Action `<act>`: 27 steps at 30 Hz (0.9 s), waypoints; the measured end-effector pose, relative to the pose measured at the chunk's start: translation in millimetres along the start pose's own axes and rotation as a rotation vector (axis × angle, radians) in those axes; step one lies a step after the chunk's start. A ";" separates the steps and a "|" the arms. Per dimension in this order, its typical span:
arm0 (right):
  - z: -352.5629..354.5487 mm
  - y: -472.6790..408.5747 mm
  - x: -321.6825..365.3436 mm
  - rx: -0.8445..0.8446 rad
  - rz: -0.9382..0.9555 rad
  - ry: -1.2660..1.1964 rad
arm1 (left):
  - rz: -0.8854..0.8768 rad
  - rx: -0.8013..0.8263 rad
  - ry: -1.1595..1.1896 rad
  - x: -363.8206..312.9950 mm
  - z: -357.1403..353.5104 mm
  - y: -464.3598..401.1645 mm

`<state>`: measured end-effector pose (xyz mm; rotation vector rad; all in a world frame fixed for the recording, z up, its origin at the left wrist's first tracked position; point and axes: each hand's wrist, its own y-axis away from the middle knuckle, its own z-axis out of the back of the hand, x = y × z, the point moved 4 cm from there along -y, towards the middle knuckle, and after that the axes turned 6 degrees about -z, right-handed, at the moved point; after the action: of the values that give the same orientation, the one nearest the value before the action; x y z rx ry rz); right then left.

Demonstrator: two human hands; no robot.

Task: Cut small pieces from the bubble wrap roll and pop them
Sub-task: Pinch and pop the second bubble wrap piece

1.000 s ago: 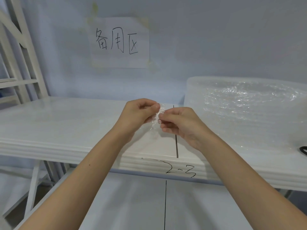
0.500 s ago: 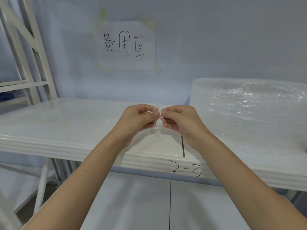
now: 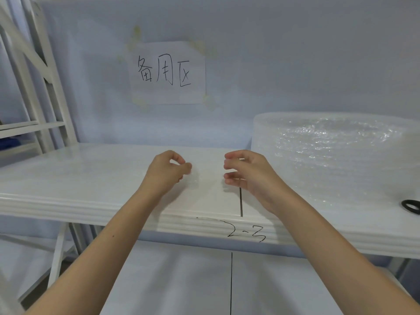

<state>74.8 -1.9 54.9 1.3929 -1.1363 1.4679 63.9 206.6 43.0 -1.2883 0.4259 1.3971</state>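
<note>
My left hand (image 3: 169, 172) and my right hand (image 3: 244, 173) hover apart over the white table (image 3: 91, 178), both with loosely curled fingers. Between them, low over the tabletop, a faint see-through bubble wrap piece (image 3: 208, 179) barely shows. Its left edge lies close to my left thumb tip, and I cannot tell whether the thumb and forefinger still pinch it. My right hand's fingers are spread from the thumb and hold nothing. The big bubble wrap roll (image 3: 336, 160) stands on the table to the right of my right hand.
A black scissors handle (image 3: 411, 206) lies on the table at the far right edge. A paper sign (image 3: 168, 72) is taped to the wall behind. A white ladder frame (image 3: 38, 87) stands at the left. A lower shelf (image 3: 181, 280) sits under the table.
Both hands pinched the small piece together in front of me; now they have moved apart and lower toward the tabletop, and the right hand has let go.
</note>
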 end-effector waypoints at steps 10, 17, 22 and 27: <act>20.3 15.7 3.5 -0.037 0.046 0.015 | 0.043 0.039 -0.449 14.1 -3.6 1.0; 60.1 41.8 3.9 -0.206 0.074 0.145 | -0.096 0.018 -0.444 -20.6 -27.5 6.8; 103.9 68.2 6.3 -0.366 0.079 0.250 | -0.317 0.085 -0.312 -70.2 -79.9 35.3; 158.7 102.3 14.1 -0.607 0.152 0.439 | -0.372 0.252 -0.129 -100.8 -139.1 60.0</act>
<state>20.3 -183.1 59.2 0.5477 -1.2680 1.2885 50.8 25.8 58.2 -1.0044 0.2487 1.0672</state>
